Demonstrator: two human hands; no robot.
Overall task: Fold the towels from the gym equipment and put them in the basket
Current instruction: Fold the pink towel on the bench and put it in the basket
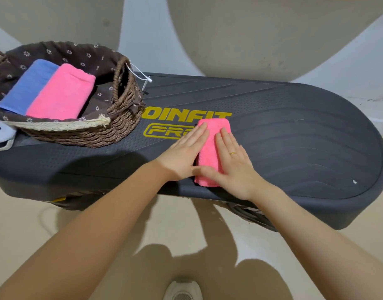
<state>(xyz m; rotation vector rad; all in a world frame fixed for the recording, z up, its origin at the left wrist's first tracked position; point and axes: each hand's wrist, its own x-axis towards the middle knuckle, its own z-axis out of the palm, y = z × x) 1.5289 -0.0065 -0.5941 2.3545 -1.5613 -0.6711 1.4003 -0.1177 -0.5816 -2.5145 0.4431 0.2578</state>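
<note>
Two hands lie flat on a folded pink towel (212, 146) that rests on the dark grey step platform (294, 131). This platform serves as the surface, and the towel sits near its front edge, just right of the yellow lettering (181, 121) printed on it. The towel's far end partly covers the last letters.

Left hand (184, 154): fingers straight and together, palm down, pressing the towel's left edge. Released, grasping nothing.

Right hand (233, 165): fingers straight, palm down over the towel's right side, thumb laid across its near end. Also released, grasping nothing. A gold ring (233, 153) shows on one finger.

Wicker basket (112, 128): stands on the platform's left end, well left of the towel under the hands. It has a brown floral fabric lining (78, 55) with a cream fringe along the near rim. Inside it lie a folded blue towel (28, 85) and a second folded pink towel (62, 94), side by side and touching, the blue one to the left. A white tag (146, 80) hangs on a string from the basket's right handle.

A white shoe (2, 133) shows at the frame's left edge, beside the basket. Another white shoe (183, 289) stands on the beige floor (56, 224) in front of the platform.
</note>
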